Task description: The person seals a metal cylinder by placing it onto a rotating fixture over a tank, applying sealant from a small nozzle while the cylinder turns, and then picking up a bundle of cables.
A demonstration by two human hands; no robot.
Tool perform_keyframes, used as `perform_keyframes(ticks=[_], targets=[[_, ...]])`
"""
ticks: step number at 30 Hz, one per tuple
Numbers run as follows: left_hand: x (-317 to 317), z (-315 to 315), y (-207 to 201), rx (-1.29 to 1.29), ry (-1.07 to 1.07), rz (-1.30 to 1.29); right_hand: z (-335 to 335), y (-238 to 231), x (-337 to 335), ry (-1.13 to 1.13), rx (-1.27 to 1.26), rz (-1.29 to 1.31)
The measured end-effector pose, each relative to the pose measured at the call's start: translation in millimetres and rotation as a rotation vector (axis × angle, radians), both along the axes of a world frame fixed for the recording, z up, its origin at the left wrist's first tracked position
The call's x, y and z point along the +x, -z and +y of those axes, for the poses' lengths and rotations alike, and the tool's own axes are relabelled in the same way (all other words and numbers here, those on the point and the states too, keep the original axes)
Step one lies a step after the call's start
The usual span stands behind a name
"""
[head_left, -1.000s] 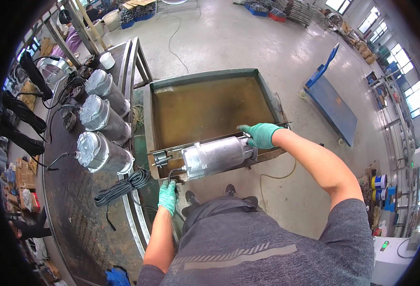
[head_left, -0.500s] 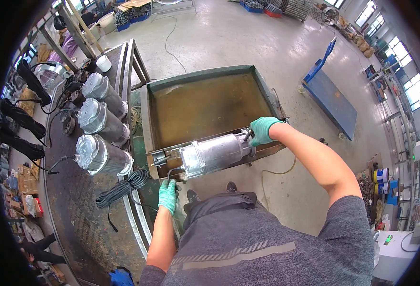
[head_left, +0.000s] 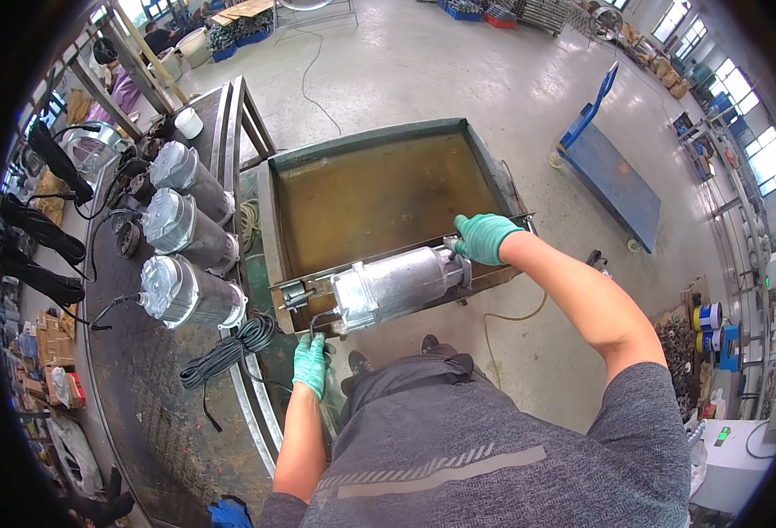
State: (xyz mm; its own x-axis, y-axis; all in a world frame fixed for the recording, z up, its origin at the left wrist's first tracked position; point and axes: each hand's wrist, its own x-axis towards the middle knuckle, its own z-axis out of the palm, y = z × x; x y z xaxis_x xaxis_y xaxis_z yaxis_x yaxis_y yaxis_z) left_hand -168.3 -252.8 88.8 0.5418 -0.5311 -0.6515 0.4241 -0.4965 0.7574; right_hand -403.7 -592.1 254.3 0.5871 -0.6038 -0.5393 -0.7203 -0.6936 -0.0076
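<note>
A silver cylindrical motor (head_left: 397, 283) lies on its side across the near edge of a metal water tank (head_left: 366, 139). My right hand (head_left: 486, 238), in a green glove, is at the motor's right end, its fingers curled against the fitting there; what lies inside them is mostly hidden. My left hand (head_left: 310, 363), gloved likewise, is closed on the black cable (head_left: 316, 324) that comes out of the motor's left end. Left of the motor, a small metal clamp-like fixture (head_left: 294, 295) sits on the tank's edge.
On the workbench (head_left: 154, 396) at left stand three similar motors (head_left: 190, 293), with a coiled black cable (head_left: 229, 350) near its edge. A white cup (head_left: 189, 123) is farther back. A blue platform trolley (head_left: 612, 180) stands on the floor at right. Brown water fills the tank.
My right hand has shifted slightly left and its fingers have changed position at the motor's end. The left hand and the motor stay nearly in place; the view has moved a little.
</note>
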Motion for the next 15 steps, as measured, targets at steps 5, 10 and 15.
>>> perform_keyframes(ticks=[5, 10, 15], targets=[[1.1, 2.2, 7.0, -0.024, 0.003, -0.022, -5.4, 15.3, 0.2, -0.147, -0.014, 0.048], [-1.9, -0.6, 0.3, -0.007, 0.007, -0.009, -9.5, 34.9, -8.9, -0.148, 0.027, -0.119], [-1.1, -1.5, -1.1, -0.002, 0.006, -0.018, -2.5, 37.0, -7.1, -0.094, 0.024, -0.314]])
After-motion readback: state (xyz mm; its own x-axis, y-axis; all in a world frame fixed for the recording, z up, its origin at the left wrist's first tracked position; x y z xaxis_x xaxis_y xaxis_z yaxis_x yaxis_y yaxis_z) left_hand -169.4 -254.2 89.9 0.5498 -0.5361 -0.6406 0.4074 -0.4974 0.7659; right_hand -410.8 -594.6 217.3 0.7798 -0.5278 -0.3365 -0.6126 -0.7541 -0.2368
